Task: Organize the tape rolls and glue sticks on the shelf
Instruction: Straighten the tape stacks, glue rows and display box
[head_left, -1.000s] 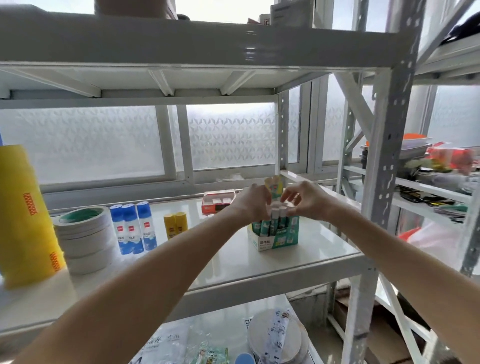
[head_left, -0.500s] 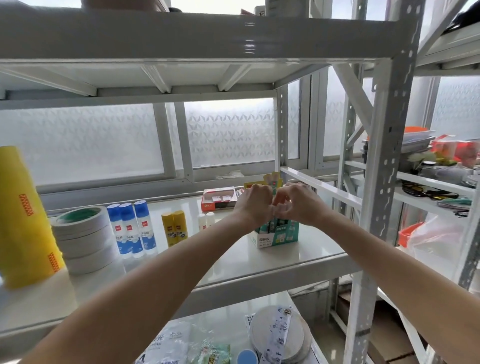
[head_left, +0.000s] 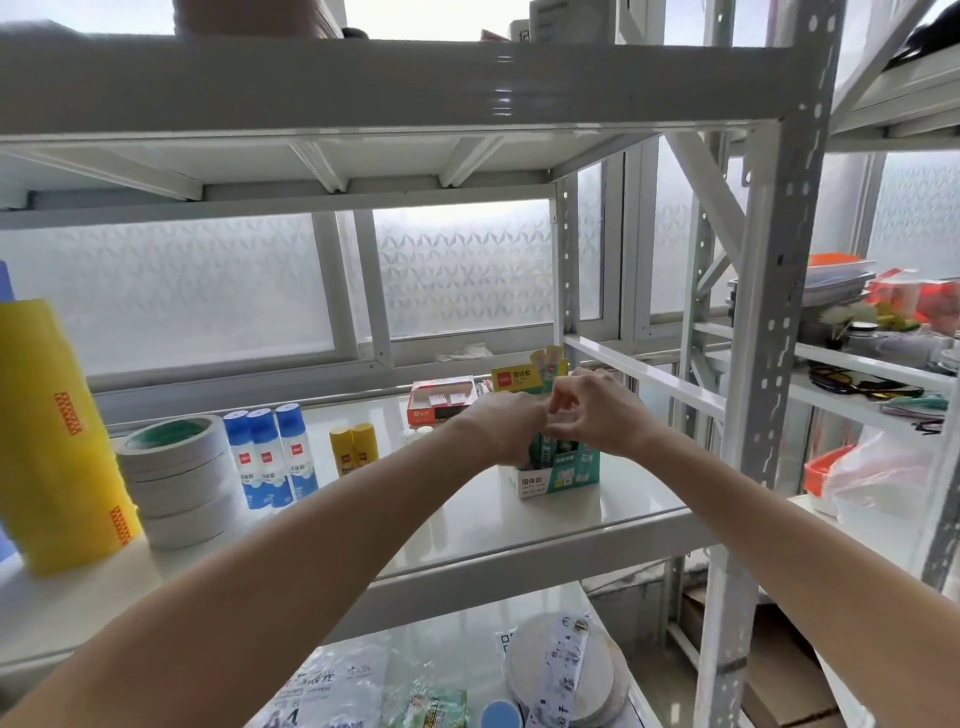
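White shelf (head_left: 623, 499) — left hand (head_left: 506, 426) and right hand (head_left: 597, 415) meet over glue-stick box (head_left: 550, 478), fingers (head_left: 569, 415) curled, grip unclear

Front of shelf (head_left: 571, 525) bare before glue stick box (head_left: 550, 478); steel upright (head_left: 758, 364) blocks right side.

At nine o'clock stands one tall yellow tape column (head_left: 52, 431). Just right of it is one stack of white tape rolls (head_left: 179, 483). Its seams suggest four or five rolls but are too faint to count exactly. Toward the middle come three blue-capped glue bottles (head_left: 266, 462) in a row, then two yellow glue sticks (head_left: 353, 449), then two small white caps (head_left: 420, 431). At twelve o'clock from the caps sits one red box (head_left: 441, 402). At centre is one green-and-white glue stick box (head_left: 553, 475), its sticks half hidden and uncounted. At six o'clock, lower down, lies one flat round roll (head_left: 530, 670).
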